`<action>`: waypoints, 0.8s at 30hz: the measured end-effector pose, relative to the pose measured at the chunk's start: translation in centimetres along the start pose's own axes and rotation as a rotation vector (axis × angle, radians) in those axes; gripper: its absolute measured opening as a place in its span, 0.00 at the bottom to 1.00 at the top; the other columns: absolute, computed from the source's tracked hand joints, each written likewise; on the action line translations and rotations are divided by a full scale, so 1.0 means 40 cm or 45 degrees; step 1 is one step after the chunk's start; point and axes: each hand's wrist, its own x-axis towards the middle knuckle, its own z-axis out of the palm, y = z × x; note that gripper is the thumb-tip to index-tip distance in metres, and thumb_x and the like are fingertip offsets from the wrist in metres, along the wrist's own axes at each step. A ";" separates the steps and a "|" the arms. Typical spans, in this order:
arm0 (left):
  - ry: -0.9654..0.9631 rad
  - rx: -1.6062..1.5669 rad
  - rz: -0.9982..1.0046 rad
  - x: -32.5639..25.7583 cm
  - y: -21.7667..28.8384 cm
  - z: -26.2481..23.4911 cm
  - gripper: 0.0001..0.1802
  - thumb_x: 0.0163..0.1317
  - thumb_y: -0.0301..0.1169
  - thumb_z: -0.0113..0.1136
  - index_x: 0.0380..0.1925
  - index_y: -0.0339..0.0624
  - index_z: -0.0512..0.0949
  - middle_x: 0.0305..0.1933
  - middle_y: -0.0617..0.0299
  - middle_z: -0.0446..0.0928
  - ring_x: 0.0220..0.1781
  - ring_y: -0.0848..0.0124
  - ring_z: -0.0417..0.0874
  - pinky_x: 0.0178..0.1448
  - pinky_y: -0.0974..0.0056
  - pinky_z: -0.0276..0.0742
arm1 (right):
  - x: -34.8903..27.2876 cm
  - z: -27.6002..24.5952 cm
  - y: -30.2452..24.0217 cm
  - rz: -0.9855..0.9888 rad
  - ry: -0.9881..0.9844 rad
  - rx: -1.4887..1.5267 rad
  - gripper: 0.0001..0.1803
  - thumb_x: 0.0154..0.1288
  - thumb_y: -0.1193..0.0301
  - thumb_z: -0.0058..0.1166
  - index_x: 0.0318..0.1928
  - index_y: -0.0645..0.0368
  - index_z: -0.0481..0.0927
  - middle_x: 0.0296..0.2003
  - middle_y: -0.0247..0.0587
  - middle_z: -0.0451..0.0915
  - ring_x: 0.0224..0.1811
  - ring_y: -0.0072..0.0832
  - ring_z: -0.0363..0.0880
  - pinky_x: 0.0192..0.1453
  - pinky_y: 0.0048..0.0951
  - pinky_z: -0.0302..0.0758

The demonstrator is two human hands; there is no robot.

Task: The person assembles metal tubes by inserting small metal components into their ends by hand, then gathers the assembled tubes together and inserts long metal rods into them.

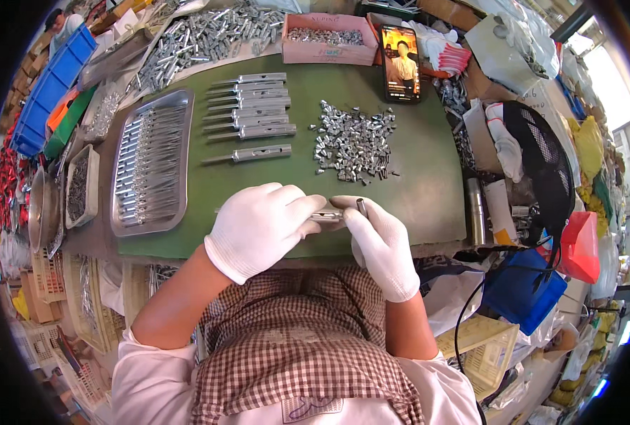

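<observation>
Above the near edge of the green work mat (pixel 428 191), both my white-gloved hands meet at a slotted silver metal tube (pixel 325 217). My left hand (pixel 258 225) is closed around its left part, so much of it is hidden. My right hand (pixel 380 244) has its fingertips at the tube's right end and also grips a thin dark metal rod (pixel 362 207), held upright through the fist. Farther off lie several similar slotted tubes with thin pointed shafts (pixel 264 132), in a column. To their right spreads a pile of small silver metal pieces (pixel 354 142).
A metal tray (pixel 186 185) of thin pointed pieces stands left on the mat. At the back are a pink box (pixel 328 55) of small parts, heaped metal tubes (pixel 209 46) and a propped-up phone (pixel 401 64). A metal cylinder (pixel 476 212) and black mesh item (pixel 542 152) sit right.
</observation>
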 end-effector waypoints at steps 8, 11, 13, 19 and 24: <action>-0.054 -0.113 -0.135 -0.007 0.004 0.001 0.23 0.57 0.32 0.67 0.55 0.57 0.83 0.32 0.62 0.79 0.31 0.61 0.83 0.36 0.58 0.81 | 0.007 -0.018 0.006 -0.079 0.072 -0.148 0.08 0.72 0.73 0.56 0.37 0.66 0.80 0.25 0.34 0.79 0.29 0.15 0.73 0.37 0.22 0.72; -0.053 -0.170 -0.177 -0.009 0.002 0.011 0.22 0.57 0.30 0.66 0.54 0.60 0.83 0.31 0.61 0.79 0.30 0.61 0.83 0.35 0.58 0.81 | 0.010 -0.019 0.003 -0.025 0.072 -0.176 0.08 0.72 0.73 0.56 0.36 0.66 0.79 0.25 0.34 0.79 0.28 0.16 0.72 0.37 0.22 0.72; -0.074 -0.188 -0.220 -0.008 0.002 0.013 0.20 0.57 0.31 0.64 0.52 0.58 0.83 0.31 0.61 0.79 0.31 0.61 0.84 0.35 0.59 0.82 | 0.013 -0.019 0.006 0.038 0.077 -0.189 0.09 0.72 0.73 0.56 0.36 0.66 0.79 0.24 0.34 0.78 0.28 0.16 0.72 0.36 0.23 0.72; -0.094 -0.314 -0.254 -0.005 -0.001 0.025 0.18 0.58 0.32 0.64 0.49 0.57 0.84 0.31 0.61 0.80 0.31 0.60 0.84 0.35 0.59 0.82 | 0.030 -0.021 0.039 -0.341 0.123 -0.309 0.12 0.71 0.71 0.57 0.32 0.66 0.77 0.21 0.34 0.72 0.26 0.17 0.66 0.32 0.24 0.68; -0.044 -0.230 -0.225 -0.005 0.004 0.027 0.17 0.57 0.33 0.65 0.49 0.58 0.84 0.30 0.62 0.79 0.30 0.60 0.84 0.34 0.59 0.82 | 0.029 -0.021 0.038 -0.157 0.145 -0.237 0.13 0.71 0.70 0.59 0.29 0.66 0.76 0.20 0.33 0.69 0.25 0.16 0.64 0.30 0.24 0.66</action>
